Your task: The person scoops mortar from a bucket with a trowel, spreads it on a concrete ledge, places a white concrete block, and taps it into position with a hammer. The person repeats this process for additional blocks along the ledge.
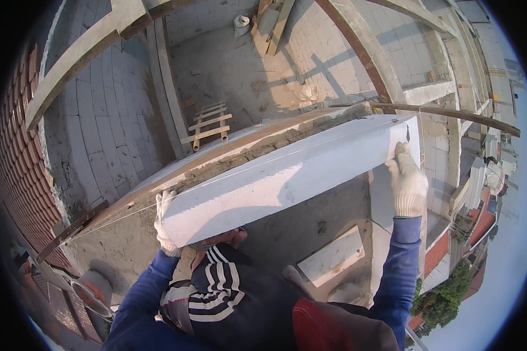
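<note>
A long, pale lightweight concrete block spans the space in front of me, with sun and shadow across it. My left hand, in a white knitted glove, grips its left end. On the right end is my gloved right hand, its fingers bent over the edge. Just beyond the block runs a strip of rough grey mortar along the wall top. A thin white string stretches past the left glove and along the block. Whether the block's underside touches mortar is hidden.
A loose white block lies near my feet. At lower left stands a bucket. Beyond the wall, a wooden ladder leans up from a room far below. A wooden pole juts out at the right, and concrete beams cross overhead.
</note>
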A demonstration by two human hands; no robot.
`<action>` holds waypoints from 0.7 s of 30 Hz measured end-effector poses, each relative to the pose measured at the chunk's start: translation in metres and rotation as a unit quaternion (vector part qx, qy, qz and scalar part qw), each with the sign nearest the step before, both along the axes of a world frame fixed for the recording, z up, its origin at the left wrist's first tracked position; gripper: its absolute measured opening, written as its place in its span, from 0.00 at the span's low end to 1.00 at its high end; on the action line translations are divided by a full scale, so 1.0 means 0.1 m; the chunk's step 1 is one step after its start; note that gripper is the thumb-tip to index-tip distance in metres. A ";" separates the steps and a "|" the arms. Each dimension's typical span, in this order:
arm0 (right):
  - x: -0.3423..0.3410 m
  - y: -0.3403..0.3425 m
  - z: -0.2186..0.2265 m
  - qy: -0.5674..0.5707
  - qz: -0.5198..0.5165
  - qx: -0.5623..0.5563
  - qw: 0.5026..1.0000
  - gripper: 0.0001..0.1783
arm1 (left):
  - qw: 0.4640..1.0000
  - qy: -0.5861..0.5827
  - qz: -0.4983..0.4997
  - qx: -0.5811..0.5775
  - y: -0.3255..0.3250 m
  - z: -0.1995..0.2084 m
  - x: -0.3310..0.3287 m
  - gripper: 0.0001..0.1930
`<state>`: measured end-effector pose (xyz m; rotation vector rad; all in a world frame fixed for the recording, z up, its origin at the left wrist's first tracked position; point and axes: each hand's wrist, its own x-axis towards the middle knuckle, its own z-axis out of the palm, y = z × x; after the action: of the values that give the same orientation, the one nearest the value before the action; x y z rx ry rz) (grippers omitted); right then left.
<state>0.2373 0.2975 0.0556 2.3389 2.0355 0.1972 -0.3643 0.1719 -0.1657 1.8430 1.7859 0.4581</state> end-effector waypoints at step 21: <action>-0.07 0.06 0.13 -0.023 0.027 0.010 0.999 0.25 | 0.997 -0.068 -0.045 -0.002 0.07 0.14 -0.06 0.35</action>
<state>0.2299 0.3034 0.0686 2.2697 2.0873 0.2719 -0.3700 0.1790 -0.1517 1.8349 1.6065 0.5329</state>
